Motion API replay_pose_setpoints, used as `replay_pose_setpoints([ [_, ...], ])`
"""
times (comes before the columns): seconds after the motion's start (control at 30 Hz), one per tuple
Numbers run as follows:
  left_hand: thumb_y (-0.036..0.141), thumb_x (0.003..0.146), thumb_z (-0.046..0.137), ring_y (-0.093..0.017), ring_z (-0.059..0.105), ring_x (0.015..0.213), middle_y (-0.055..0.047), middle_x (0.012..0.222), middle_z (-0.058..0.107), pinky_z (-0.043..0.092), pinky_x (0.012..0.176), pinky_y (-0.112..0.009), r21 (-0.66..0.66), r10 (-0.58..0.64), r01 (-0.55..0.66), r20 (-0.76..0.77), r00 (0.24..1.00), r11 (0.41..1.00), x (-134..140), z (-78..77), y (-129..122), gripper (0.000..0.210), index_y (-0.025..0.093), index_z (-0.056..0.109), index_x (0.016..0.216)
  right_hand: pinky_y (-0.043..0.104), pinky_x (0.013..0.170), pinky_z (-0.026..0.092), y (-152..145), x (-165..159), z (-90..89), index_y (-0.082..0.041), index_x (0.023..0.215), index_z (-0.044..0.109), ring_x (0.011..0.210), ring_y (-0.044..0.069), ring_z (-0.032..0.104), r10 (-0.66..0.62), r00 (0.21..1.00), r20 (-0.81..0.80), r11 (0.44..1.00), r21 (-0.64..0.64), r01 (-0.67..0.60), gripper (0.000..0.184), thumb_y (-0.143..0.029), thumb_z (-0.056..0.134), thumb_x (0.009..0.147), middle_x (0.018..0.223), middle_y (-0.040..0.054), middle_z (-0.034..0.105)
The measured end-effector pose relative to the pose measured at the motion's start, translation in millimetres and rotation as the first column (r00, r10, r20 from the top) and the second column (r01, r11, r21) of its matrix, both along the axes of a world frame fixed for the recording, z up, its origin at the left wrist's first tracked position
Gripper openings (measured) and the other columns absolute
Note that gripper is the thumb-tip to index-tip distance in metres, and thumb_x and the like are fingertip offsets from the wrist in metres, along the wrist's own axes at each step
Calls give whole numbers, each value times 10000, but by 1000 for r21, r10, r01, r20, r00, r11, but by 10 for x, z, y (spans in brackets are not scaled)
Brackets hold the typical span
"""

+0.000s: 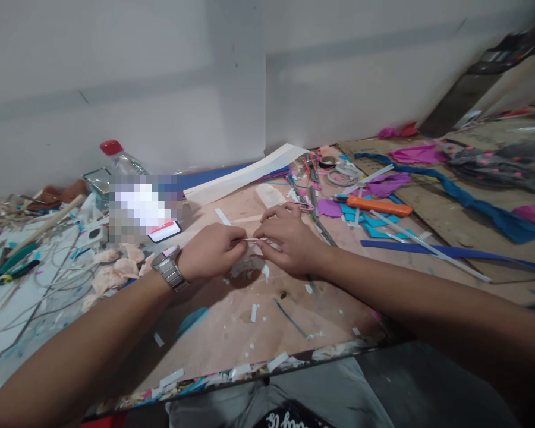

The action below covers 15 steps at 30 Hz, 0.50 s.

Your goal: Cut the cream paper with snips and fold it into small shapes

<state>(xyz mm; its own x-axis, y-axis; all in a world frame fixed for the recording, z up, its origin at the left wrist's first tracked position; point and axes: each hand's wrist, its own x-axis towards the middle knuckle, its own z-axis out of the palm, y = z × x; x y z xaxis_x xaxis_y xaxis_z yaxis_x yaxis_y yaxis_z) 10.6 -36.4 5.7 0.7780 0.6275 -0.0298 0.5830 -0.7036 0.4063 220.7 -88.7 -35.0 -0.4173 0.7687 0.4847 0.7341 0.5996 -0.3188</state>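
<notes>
Both hands meet over the middle of the table (267, 327). Between them runs a thin, pale, stick-like strip (250, 240), too small to name exactly. My left hand (214, 249), with a metal watch (172, 267) on its wrist, pinches the strip's left end. My right hand (288, 238) grips the other end between thumb and fingers, its other fingers curled above. Beneath the hands, a whitish clear patch or piece shows on the tabletop. Just beyond the right fingers lies a pink hair-clip-like loop (305, 207).
An orange utility knife (378, 205) lies right, among blue and purple paper scraps. Behind stand a long cream paper strip (249, 175) and a red-capped bottle (113, 148). Left are a phone (164, 230), green-handled pliers (15, 264) and cables. Cardboard (472, 255) covers the right side.
</notes>
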Motion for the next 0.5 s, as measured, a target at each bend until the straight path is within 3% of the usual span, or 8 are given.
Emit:
replay_pose_setpoints([
  [0.2,342,966,488,-135,541,619,-11,691,661,308,605,-274,-65,-14,16,27,1000,998,-12,9,-5,285,175,679,834,488,959,230,2,-3,4,-199,906,736,1065,283,597,6,1000,12,1000,-1,-6,163,-225,577,928,860,54,767],
  [0.5,363,976,483,-120,518,583,-4,662,645,293,576,-268,-89,-29,30,15,999,996,-12,6,12,318,172,649,785,488,980,212,1,-2,-4,-208,891,731,1053,274,588,5,1000,9,1000,2,-5,174,-224,568,947,842,41,767],
])
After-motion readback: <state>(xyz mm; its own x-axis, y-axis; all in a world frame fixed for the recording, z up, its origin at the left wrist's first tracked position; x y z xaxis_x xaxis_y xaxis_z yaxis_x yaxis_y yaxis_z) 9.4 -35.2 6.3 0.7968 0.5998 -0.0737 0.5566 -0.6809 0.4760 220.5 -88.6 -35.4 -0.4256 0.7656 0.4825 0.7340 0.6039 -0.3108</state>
